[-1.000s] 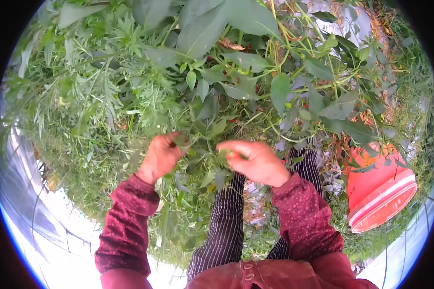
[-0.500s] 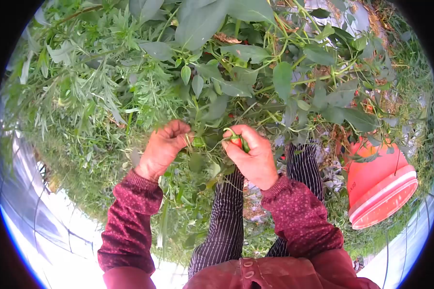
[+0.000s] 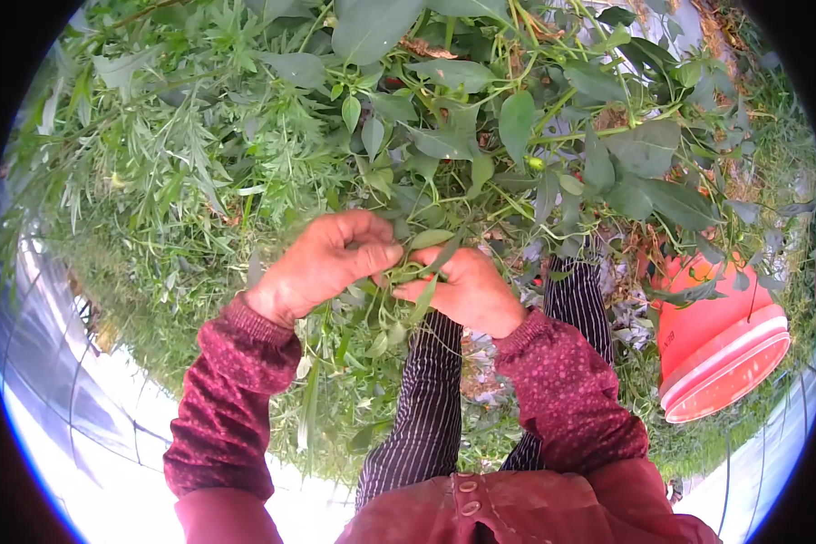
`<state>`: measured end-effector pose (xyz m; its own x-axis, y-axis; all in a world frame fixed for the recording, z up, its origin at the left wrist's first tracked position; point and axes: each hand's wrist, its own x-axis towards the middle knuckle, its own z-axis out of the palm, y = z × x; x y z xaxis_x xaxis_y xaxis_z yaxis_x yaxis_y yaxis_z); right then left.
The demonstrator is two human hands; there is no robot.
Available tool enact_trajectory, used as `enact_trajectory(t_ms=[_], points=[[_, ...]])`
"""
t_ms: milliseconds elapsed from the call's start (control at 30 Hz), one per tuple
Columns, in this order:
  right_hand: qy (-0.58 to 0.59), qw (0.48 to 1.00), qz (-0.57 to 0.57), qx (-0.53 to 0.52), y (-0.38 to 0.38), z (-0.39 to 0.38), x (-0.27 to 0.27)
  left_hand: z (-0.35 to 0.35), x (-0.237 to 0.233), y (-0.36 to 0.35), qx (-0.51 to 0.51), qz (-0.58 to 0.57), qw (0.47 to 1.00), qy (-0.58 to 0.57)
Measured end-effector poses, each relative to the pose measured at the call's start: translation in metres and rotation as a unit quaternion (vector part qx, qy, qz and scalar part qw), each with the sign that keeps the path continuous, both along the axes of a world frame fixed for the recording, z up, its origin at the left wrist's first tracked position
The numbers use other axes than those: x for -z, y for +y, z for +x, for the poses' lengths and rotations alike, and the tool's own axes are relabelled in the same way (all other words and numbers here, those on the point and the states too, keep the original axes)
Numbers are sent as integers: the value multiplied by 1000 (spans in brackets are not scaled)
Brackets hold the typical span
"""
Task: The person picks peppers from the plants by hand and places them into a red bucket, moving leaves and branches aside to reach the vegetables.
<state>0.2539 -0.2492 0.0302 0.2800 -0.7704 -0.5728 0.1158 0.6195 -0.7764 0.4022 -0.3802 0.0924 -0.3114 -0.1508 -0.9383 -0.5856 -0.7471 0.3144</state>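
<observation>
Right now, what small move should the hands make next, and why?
Probably the right hand should ease aside the green leaves in front of it, before either hand pulls. Those leaves partly cover its fingertips, close beside those of the left hand, so whether it grips a stem or anything else cannot be told; a clearer view would likely make pulling safer.

leaves (image 3: pixel 432 238) green; sleeves (image 3: pixel 231 390) maroon, pale-speckled; trousers (image 3: pixel 417 408) black, white-striped; bucket (image 3: pixel 698 317) coral red, pale-banded; jacket (image 3: pixel 553 503) dull red.

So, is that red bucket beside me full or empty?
Cannot tell: the red bucket shows mostly its outer wall and rim, and too little of its inside to show any contents.
</observation>
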Motion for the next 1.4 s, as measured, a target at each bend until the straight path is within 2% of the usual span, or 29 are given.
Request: enact_trajectory(t_ms=[67, 133, 167, 200, 233, 267, 300, 333, 400, 433, 467, 533, 600, 667, 733, 800, 833, 867, 933, 967, 1000, 1067, 1133, 1200, 1333, 1400], points=[[-17, 1000, 15, -18, -4, -4, -6, 5, 1, 1, 121, -56, 991, -7], [24, 996, -50, -75, -1, -1, -4, 4, 0, 2, 107, -29, 994, -7], [27, 996, -63, -56, -2, -1, -6, 4, -1, 3, 101, -17, 995, -22], [27, 996, -63, -56, -3, -2, -9, 4, -2, 3, 95, -7, 995, -36], [1, 994, -27, -103, -7, -3, -16, 7, -1, 4, 95, -9, 995, -35], [-21, 989, 9, -148, -9, -4, -19, 11, 1, 5, 143, -79, 986, -22], [30, 994, -69, -79, -2, 1, -19, 12, 3, 4, 189, -151, 970, -8], [36, 994, -73, -78, 0, 0, -13, 11, 3, 3, 190, -155, 969, -3], [-160, 986, 22, -44, 6, 0, -6, 13, -1, 5, 56, 3, 998, -16], [-215, 976, 40, -11, 1, -5, -15, 16, -2, 4, 45, 3, 999, 22], [-217, 975, 39, -10, 2, -3, -13, 19, -5, 3, 46, 2, 999, 20], [-336, 923, 176, 58, 5, -1, -11, 22, -13, -1, 54, -16, 998, 30], [-315, 925, 208, 33, 4, -4, -14, 34, -19, 1, 44, -26, 998, 35], [-306, 940, 149, -24, 5, -1, -19, 43, -29, 2, 40, -17, 999, 27], [-291, 946, 138, -27, 5, 1, -23, 50, -40, 5, 50, -25, 998, 18], [-218, 974, 9, -63, 10, 7, -17, 50, -56, 7, 24, 22, 998, -61], [-237, 966, 48, -86, 12, 10, -14, 50, -58, 8, 73, -31, 995, -53], [-236, 967, 48, -85, 15, 13, -13, 49, -63, 10, 74, -30, 995, -52], [-185, 977, -5, -109, 14, 17, -14, 41, -75, 14, 285, -189, 937, -69], [-175, 963, 20, -204, 7, 13, -19, 41, -77, 23, 334, -278, 898, -66], [-172, 964, 19, -203, 6, 14, -19, 38, -80, 27, 334, -280, 898, -64], [-158, 967, -6, -201, 12, 20, -19, 29, -88, 34, 440, -308, 834, -124], [-187, 962, 14, -199, 18, 29, -16, 25, -88, 35, 446, -321, 823, -144], [-193, 973, -5, -126, 22, 32, -15, 22, -87, 33, 505, -354, 769, -170], [-173, 975, -7, -142, 25, 34, -13, 9, -82, 25, 490, -352, 779, -168], [-125, 977, 16, -170, 24, 35, -14, -4, -76, 14, 522, -412, 729, -163]])
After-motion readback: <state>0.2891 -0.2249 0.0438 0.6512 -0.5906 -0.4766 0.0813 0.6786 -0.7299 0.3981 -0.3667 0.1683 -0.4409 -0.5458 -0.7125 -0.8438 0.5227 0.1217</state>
